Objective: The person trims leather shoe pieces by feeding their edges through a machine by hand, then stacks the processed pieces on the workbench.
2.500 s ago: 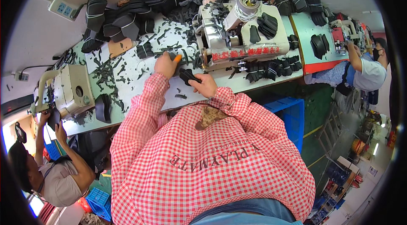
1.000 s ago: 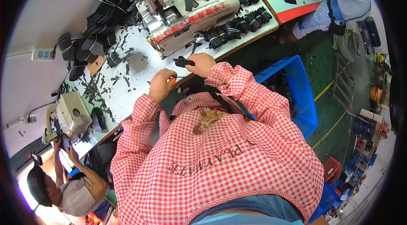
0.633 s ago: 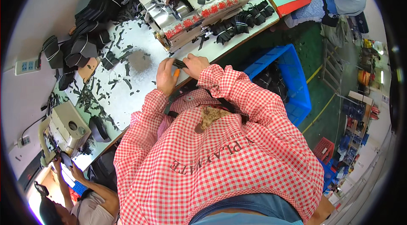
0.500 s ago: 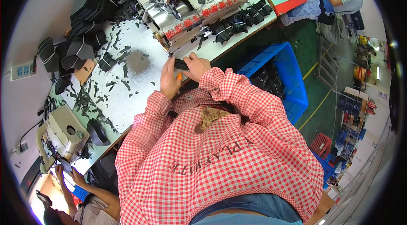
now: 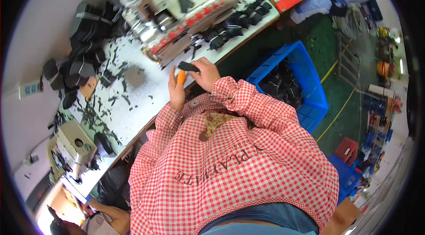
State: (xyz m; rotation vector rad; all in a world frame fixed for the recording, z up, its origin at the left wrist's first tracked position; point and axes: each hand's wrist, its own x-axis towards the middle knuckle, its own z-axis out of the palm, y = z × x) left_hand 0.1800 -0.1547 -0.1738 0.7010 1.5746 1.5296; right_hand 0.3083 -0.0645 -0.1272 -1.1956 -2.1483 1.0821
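Note:
My right hand [image 5: 207, 75] is closed on a small stack of black pieces [image 5: 187, 66], which looks like cut foam or fabric. It holds the stack above the front edge of the white table. Close by on the left is my left hand [image 5: 177, 89], its fingers stretched up and an orange finger cover [image 5: 181, 77] on one of them. Those fingertips are at the stack's left end; whether they touch it I cannot tell. Just beyond both hands stands a cream sewing machine [image 5: 195, 22] with red marks along its front.
Black scraps litter the white table [image 5: 146, 111]. Tied black bundles [image 5: 88, 24] are piled at its back left, and more black pieces [image 5: 239, 24] line the machine's front. A blue crate [image 5: 312, 89] holds black bundles at right. Co-workers sit at lower left and upper right.
Both hands have drawn back from the machine toward my body, with the black stack. My left fingers have spread, and the orange cover shows more fully. The whole view has shifted slightly.

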